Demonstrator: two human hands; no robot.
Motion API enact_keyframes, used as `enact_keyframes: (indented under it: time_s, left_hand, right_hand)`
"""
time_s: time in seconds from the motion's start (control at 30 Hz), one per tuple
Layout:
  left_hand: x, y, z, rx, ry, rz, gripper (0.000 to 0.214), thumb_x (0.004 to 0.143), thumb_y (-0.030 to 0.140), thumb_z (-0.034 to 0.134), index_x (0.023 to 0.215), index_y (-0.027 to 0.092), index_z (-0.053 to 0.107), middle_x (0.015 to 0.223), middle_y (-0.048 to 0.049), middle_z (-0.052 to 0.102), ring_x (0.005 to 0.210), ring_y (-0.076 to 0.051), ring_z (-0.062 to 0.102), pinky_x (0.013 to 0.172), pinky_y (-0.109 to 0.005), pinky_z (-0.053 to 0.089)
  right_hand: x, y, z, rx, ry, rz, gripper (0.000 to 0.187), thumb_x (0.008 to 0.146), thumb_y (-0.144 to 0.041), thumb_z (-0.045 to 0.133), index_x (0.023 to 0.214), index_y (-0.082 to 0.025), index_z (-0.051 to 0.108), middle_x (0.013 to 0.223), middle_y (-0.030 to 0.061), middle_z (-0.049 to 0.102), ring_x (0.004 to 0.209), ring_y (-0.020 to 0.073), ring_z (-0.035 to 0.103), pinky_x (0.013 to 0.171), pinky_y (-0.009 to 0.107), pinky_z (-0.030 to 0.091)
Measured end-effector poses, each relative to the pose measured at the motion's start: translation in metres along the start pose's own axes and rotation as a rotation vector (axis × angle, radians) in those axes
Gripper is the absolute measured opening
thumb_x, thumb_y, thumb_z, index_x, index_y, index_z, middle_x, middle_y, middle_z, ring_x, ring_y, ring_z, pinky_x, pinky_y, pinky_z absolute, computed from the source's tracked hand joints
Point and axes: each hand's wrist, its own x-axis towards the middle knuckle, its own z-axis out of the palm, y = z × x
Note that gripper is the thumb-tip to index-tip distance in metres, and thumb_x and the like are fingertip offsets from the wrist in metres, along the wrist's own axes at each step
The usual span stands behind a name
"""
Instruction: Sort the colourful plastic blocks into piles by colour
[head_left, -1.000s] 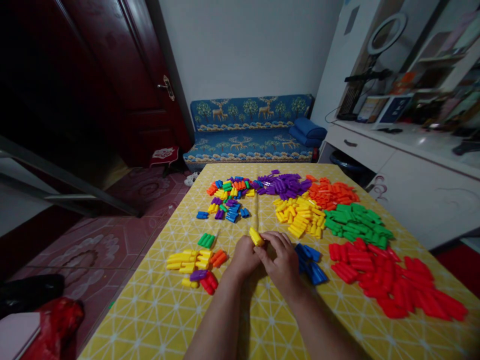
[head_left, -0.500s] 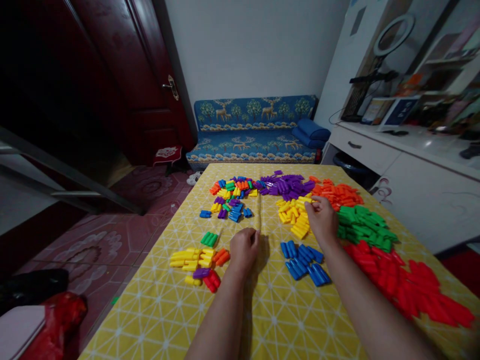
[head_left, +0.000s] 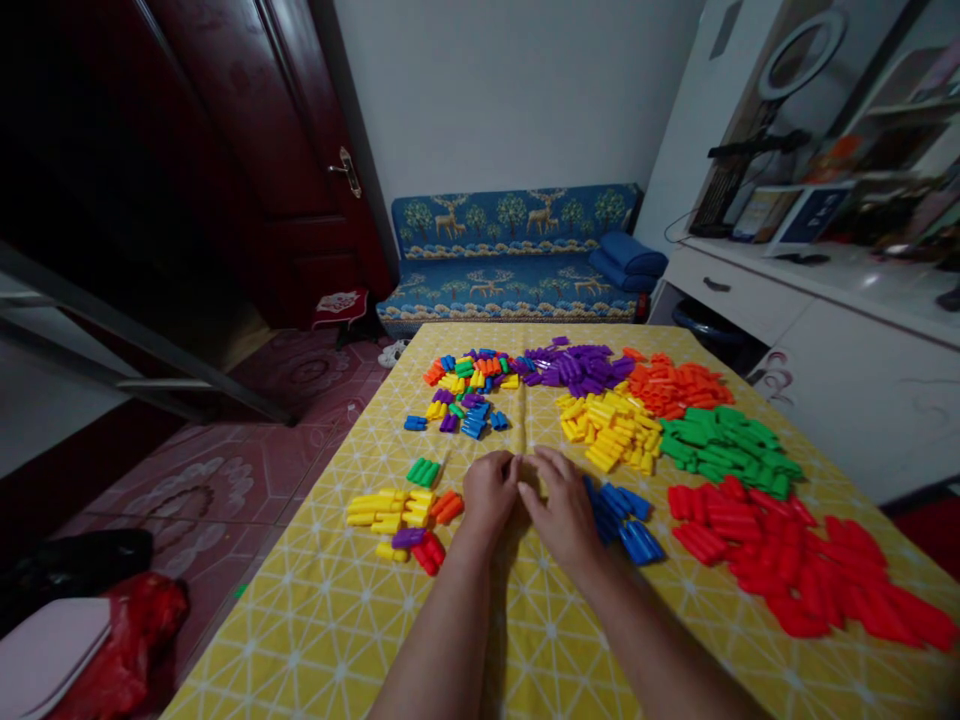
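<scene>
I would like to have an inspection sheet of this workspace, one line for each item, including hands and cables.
Surface: yellow patterned tablecloth, lengthwise crease near the middle.
Job's things: purple heap, orange heap, yellow heap, green heap, red heap; blue pieces partly behind the right hand; mixed-colour groups on the left, far and near.
Clutter: red bag-like item, left of the tablecloth.
Hands: left hand curled, right hand beside it, fingers bent; whether either holds a piece cannot be told.
Cables: thin dark cable beside the white desk.
Surroundings: blue sofa, dark red door.
</scene>
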Motion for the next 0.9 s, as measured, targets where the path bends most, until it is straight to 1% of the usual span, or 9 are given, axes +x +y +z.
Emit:
enact_keyframes:
  time_s: [0.13,0.23,0.3,0.4,0.5,0.57,0.63,0.77,0.9]
  left_hand:
    - [0.003,-0.004,-0.002,-0.041,0.008,-0.019,0.032,0.091,0.032,0.048,0.072,0.017,0.07,0.069,-0.006,0.068,0.064,-0.016,0.058,0.06,-0.025,0.033]
    - [0.003,-0.004,-0.006,-0.101,0.028,-0.043,0.033,0.091,0.035,0.048,0.076,0.017,0.071,0.07,-0.006,0.069,0.065,-0.017,0.06,0.061,-0.026,0.038]
    - [-0.001,-0.003,-0.016,-0.118,0.062,-0.022,0.026,0.089,0.031,0.051,0.085,0.017,0.073,0.08,-0.0075,0.071,0.076,-0.019,0.064,0.07,-0.028,0.045]
    - [-0.019,-0.006,-0.047,0.021,0.13,0.06,0.026,0.086,0.03,0.056,0.104,0.019,0.071,0.109,-0.0117,0.068,0.104,-0.024,0.062,0.093,-0.037,0.046]
    - [-0.052,-0.022,-0.087,0.321,0.168,-0.019,0.054,0.077,0.045,0.068,0.126,0.025,0.062,0.138,-0.0136,0.052,0.13,-0.034,0.045,0.107,-0.051,0.036]
    - [-0.075,-0.04,-0.108,0.462,0.088,-0.108,0.086,0.067,0.055,0.075,0.143,0.027,0.046,0.156,-0.0157,0.029,0.145,-0.044,0.021,0.109,-0.064,0.027]
    - [-0.093,-0.059,-0.119,0.517,-0.012,-0.2,0.108,0.057,0.061,0.079,0.149,0.025,0.036,0.161,-0.0193,0.015,0.146,-0.051,0.007,0.105,-0.071,0.025]
    - [-0.096,-0.079,-0.109,0.5,-0.002,-0.158,0.108,0.06,0.061,0.078,0.15,0.023,0.034,0.162,-0.0192,0.011,0.146,-0.05,0.002,0.109,-0.068,0.024]
    - [-0.062,-0.072,-0.081,0.391,-0.006,0.045,0.089,0.068,0.057,0.074,0.145,0.023,0.043,0.158,-0.0161,0.021,0.148,-0.044,0.01,0.113,-0.062,0.027]
  right_hand:
    - [-0.024,-0.015,0.027,0.063,-0.011,0.01,0.062,0.076,-0.004,0.044,0.137,-0.017,0.047,0.133,0.0138,0.056,0.126,0.0269,0.05,0.106,0.05,0.043]
    - [-0.025,-0.009,0.032,0.023,-0.007,0.031,0.068,0.069,0.0,0.045,0.135,-0.015,0.049,0.133,0.0156,0.056,0.126,0.0297,0.05,0.107,0.052,0.043]
    - [-0.023,-0.008,0.031,-0.01,-0.043,0.017,0.069,0.066,0.002,0.046,0.133,-0.014,0.051,0.135,0.0158,0.056,0.128,0.0303,0.049,0.108,0.052,0.04]
    - [-0.021,-0.012,0.027,-0.055,-0.104,-0.007,0.067,0.069,0.001,0.049,0.134,-0.015,0.051,0.14,0.0152,0.053,0.131,0.0308,0.046,0.109,0.052,0.038]
    - [-0.02,-0.018,0.024,-0.086,-0.138,0.016,0.054,0.08,-0.012,0.056,0.133,-0.016,0.053,0.141,0.0141,0.053,0.131,0.0313,0.046,0.108,0.051,0.038]
    - [-0.019,-0.02,0.022,-0.103,-0.16,0.039,0.048,0.084,-0.02,0.059,0.131,-0.016,0.055,0.14,0.0133,0.054,0.13,0.0306,0.047,0.109,0.05,0.038]
    - [-0.018,-0.021,0.021,-0.118,-0.176,0.049,0.046,0.085,-0.022,0.061,0.13,-0.015,0.056,0.14,0.013,0.054,0.13,0.0299,0.047,0.109,0.048,0.037]
    - [-0.018,-0.02,0.021,-0.128,-0.167,0.044,0.046,0.084,-0.023,0.063,0.129,-0.015,0.057,0.139,0.0127,0.055,0.129,0.0295,0.047,0.109,0.047,0.037]
    - [-0.019,-0.019,0.024,-0.115,-0.131,0.04,0.043,0.085,-0.022,0.062,0.128,-0.018,0.057,0.138,0.0125,0.056,0.128,0.0292,0.049,0.108,0.048,0.038]
